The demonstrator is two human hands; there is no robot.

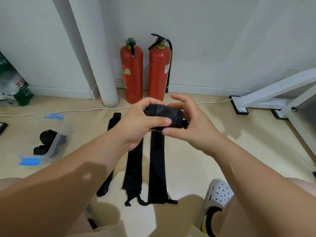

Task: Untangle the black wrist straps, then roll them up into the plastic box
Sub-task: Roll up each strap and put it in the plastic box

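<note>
One black wrist strap (157,168) is half wound into a roll (164,117), held above the floor (213,151) between both hands. The left hand (136,124) grips the roll's left end, thumb across its front. The right hand (193,124) clasps the right end, thumb pressed underneath and fingers (181,100) curved round the far side. The loose tail drops to the floor beside two flat straps (133,168). To the left, the plastic box (57,142) holds rolled straps (47,135).

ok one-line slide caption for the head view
Left hand and right hand grip a part-rolled wrist strap; other straps lie flat, plastic box at left.
</note>
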